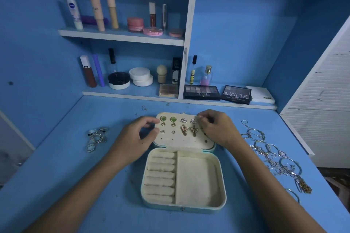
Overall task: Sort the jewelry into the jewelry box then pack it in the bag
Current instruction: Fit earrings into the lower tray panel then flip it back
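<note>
Right hand (214, 128) pinching something tiny, unclear what, at the lid panel (181, 138), left hand (140, 134) loosely spread; a slip could drop it onto the counter (75, 185).

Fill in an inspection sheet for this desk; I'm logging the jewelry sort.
Surface: blue painted desk, scuffed, small specks.
Job's things: open cream-lined jewelry box, compartments bare; earrings pinned in lid; silver rings loose at left; chains and bangles heaped at right.
Clutter: tiny metal bits behind box.
Hands: left hand touches lid edge; right hand pinches at lid's right earrings.
Cables: nothing seen.
Surroundings: white shelves of cosmetics, eyeshadow palettes.
</note>
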The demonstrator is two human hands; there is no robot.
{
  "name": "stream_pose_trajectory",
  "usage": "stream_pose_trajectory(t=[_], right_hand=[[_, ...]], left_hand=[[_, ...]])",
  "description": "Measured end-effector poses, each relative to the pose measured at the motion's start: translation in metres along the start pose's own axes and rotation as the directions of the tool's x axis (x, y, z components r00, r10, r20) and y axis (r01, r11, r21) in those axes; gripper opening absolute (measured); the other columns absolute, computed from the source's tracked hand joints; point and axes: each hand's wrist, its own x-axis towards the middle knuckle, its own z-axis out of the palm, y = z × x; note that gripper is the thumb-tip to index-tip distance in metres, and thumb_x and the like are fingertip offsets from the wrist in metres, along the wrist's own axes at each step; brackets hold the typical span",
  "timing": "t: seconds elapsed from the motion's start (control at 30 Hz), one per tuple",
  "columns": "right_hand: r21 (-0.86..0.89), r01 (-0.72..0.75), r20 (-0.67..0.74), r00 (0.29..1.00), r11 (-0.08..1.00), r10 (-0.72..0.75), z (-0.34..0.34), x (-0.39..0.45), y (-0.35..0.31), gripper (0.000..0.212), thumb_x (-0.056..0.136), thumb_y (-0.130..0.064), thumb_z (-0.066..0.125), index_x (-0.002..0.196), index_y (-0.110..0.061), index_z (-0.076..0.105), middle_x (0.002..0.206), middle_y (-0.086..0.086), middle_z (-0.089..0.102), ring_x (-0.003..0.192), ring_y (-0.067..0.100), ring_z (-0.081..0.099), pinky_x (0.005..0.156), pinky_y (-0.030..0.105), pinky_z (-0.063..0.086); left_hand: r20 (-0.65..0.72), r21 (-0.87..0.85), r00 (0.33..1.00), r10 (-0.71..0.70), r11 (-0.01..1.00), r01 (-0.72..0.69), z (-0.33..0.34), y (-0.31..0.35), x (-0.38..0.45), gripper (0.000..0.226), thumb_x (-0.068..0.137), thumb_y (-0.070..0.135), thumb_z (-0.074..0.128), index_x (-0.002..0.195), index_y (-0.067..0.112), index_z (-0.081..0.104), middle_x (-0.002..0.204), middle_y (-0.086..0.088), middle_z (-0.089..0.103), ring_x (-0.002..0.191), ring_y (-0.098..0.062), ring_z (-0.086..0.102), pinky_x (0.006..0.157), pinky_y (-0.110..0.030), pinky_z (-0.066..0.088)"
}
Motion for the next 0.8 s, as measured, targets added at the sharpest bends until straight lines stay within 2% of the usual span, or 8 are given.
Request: stream_pose_trajectory(t=[0.1, 0.23, 0.3, 0.4, 0.53, 0.67, 0.8], right_hand=[[-0.008, -0.002, 0.023, 1.000, 1.000, 0.002, -0.002, 0.004, 0.002, 0.011, 0.096, -0.032, 0.060, 0.091, -0.031, 0.070, 0.080, -0.012, 0.069, 0.078, 0.007, 0.062, 0.063, 0.016, 0.042], [-0.048, 0.056, -0.030, 0.998, 0.997, -0.058, -0.004, 0.010, -0.003, 0.015, 0.097, -0.032, 0.060, 0.090, -0.027, 0.072, 0.075, -0.012, 0.068, 0.074, 0.000, 0.060, 0.055, 0.005, 0.040], [-0.064, 0.127, -0.069, 0.989, 0.990, -0.131, -0.003, 0.013, -0.010, 0.015, 0.097, -0.029, 0.060, 0.091, -0.025, 0.072, 0.078, -0.017, 0.067, 0.078, -0.003, 0.060, 0.059, 0.003, 0.040], [-0.104, 0.247, -0.067, 0.965, 0.963, -0.255, 0.002, 0.021, -0.022, 0.014, 0.097, -0.026, 0.061, 0.098, -0.023, 0.074, 0.084, -0.020, 0.066, 0.081, -0.003, 0.061, 0.068, 0.007, 0.044], [-0.158, 0.383, 0.026, 0.923, 0.910, -0.384, 0.012, 0.040, -0.038, 0.016, 0.098, -0.024, 0.061, 0.105, -0.021, 0.075, 0.086, -0.022, 0.066, 0.082, -0.010, 0.059, 0.070, -0.002, 0.039], [-0.192, 0.516, 0.143, 0.856, 0.835, -0.497, 0.029, 0.063, -0.057, 0.017, 0.097, -0.018, 0.062, 0.108, -0.017, 0.076, 0.097, -0.005, 0.075, 0.085, 0.008, 0.065, 0.075, 0.008, 0.046], [-0.199, 0.611, 0.238, 0.789, 0.767, -0.566, 0.054, 0.087, -0.071, 0.015, 0.094, -0.011, 0.065, 0.104, -0.011, 0.077, 0.094, 0.000, 0.073, 0.076, 0.007, 0.057, 0.071, -0.001, 0.036]], left_hand=[[-0.002, 0.022, 1.000, 0.016, 1.000, -0.016, 0.001, 0.001, -0.001, 0.024, 0.092, 0.021, 0.066, 0.101, 0.044, 0.062, 0.101, 0.041, 0.061, 0.100, 0.009, 0.060, 0.087, -0.023, 0.049], [-0.005, 0.017, 1.000, 0.016, 1.000, -0.016, 0.001, 0.001, 0.000, 0.023, 0.092, 0.021, 0.067, 0.105, 0.041, 0.064, 0.099, 0.044, 0.059, 0.099, 0.009, 0.059, 0.084, -0.015, 0.047], [-0.003, 0.009, 1.000, 0.013, 1.000, -0.013, 0.000, 0.000, 0.000, 0.022, 0.092, 0.021, 0.067, 0.106, 0.038, 0.065, 0.100, 0.044, 0.059, 0.099, 0.010, 0.059, 0.081, -0.009, 0.045], [-0.004, -0.008, 1.000, -0.003, 1.000, 0.003, 0.000, -0.001, 0.002, 0.021, 0.091, 0.021, 0.068, 0.105, 0.038, 0.067, 0.103, 0.038, 0.061, 0.100, 0.009, 0.059, 0.082, -0.008, 0.045], [-0.002, -0.033, 1.000, -0.015, 0.999, 0.015, -0.001, -0.002, 0.003, 0.021, 0.090, 0.021, 0.069, 0.104, 0.037, 0.069, 0.104, 0.032, 0.064, 0.101, 0.007, 0.060, 0.086, -0.014, 0.048], [-0.005, -0.058, 1.000, -0.004, 0.998, 0.004, -0.001, -0.004, 0.005, 0.018, 0.087, 0.030, 0.068, 0.104, 0.035, 0.069, 0.105, 0.026, 0.068, 0.103, 0.003, 0.062, 0.090, -0.021, 0.049], [-0.010, -0.063, 1.000, 0.015, 0.998, -0.015, -0.001, -0.004, 0.006, 0.021, 0.082, 0.033, 0.063, 0.102, 0.034, 0.069, 0.104, 0.025, 0.068, 0.100, 0.001, 0.064, 0.087, -0.023, 0.050]])
